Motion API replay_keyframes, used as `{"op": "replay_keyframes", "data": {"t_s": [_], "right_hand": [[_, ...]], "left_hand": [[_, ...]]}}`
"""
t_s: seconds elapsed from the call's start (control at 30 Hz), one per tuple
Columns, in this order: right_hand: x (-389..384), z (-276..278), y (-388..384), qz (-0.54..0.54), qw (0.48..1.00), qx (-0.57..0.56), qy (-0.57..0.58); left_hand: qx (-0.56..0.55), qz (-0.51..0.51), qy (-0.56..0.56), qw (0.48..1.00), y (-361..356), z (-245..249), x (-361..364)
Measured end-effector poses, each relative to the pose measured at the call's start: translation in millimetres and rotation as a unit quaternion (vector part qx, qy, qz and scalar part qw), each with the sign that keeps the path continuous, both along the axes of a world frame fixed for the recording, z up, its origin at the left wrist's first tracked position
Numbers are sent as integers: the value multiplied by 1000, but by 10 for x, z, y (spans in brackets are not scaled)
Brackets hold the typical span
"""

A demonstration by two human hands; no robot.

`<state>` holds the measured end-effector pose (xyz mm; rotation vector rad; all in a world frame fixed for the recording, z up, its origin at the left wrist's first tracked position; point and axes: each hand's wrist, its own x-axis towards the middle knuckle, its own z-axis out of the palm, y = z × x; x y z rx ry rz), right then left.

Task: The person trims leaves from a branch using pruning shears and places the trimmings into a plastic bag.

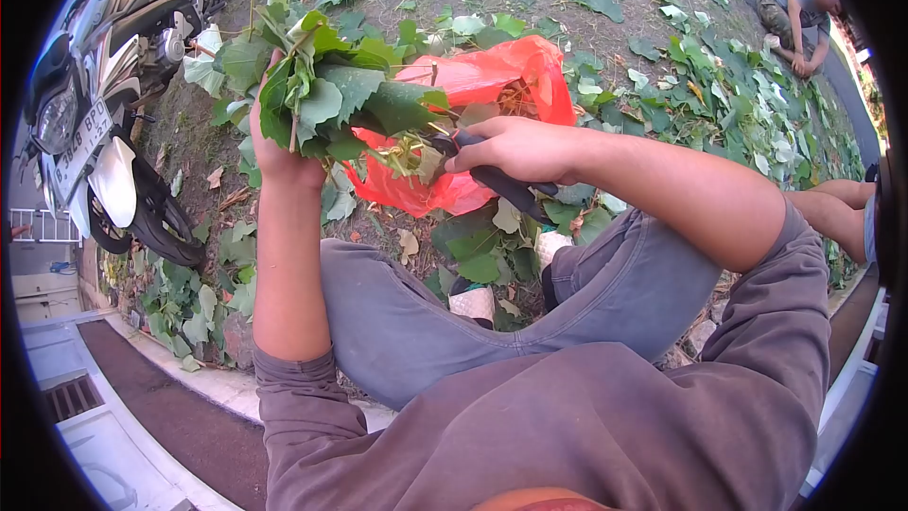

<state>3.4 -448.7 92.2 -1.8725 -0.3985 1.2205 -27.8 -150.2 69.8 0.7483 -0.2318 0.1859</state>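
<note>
My left hand [282, 147] is closed round a thick bunch of green leafy cuttings [326, 95], whose leaves hide most of its fingers. In my right hand [530, 147] is a pair of pruning shears with black handles [511, 191]. The front end of the shears reaches in at the stems on the bunch's right side, where leaves partly cover it. Just beneath and behind both hands an orange-red plastic bag [473, 71] lies with its mouth spread, with dry stems and plant scraps inside.
Broad green leaves and vines [700, 85] cover much of the ground. Parked motorcycles [104, 114] stand at the left. Another person [796, 24] crouches at the far right, and a bent leg [832, 218] shows nearer. A kerb [161, 364] runs behind me.
</note>
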Motion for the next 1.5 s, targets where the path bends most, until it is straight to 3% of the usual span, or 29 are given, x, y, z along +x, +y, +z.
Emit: {"op": "replay_keyframes", "data": {"t_s": [0.13,0.37,0.43,0.5,0.67,0.83,0.9,0.97,1.1,1.13,1.17,1.23,1.3,1.37,1.5], "right_hand": [[-5,13,23,-30,999,18,28],[7,17,22,-22,1000,-1,21],[52,-33,6,-41,997,46,56],[130,-89,-38,-39,996,52,58],[170,-186,-61,-45,987,119,101],[53,-48,-66,7,966,147,213],[-11,-86,-29,-21,959,162,233],[-57,-69,-18,-50,950,176,252],[-99,-73,32,-109,934,196,277],[-113,-89,49,-120,926,222,281],[-122,-85,38,-136,917,247,281],[-156,-31,27,-173,919,252,250],[-134,-149,44,-193,911,259,257],[-135,-171,75,-213,916,255,226],[-156,-184,59,-197,926,239,217]], "left_hand": [[5,-58,-40,997,55,12,17],[20,49,18,998,-8,116,-30],[24,50,15,998,-9,138,-18],[13,-13,-15,1000,0,135,-19],[6,2,-2,1000,187,58,30],[-3,107,83,991,328,-151,93],[-14,90,94,991,302,-146,89],[1,-70,-29,997,244,-127,71],[5,17,5,1000,39,-49,29],[3,129,72,989,44,-139,27],[0,118,71,991,89,-145,-2],[14,-78,-53,995,40,-222,47],[27,-90,-7,996,-126,-168,-8],[28,-15,21,999,-54,-350,50],[111,-29,-57,992,-26,-429,11]]}}
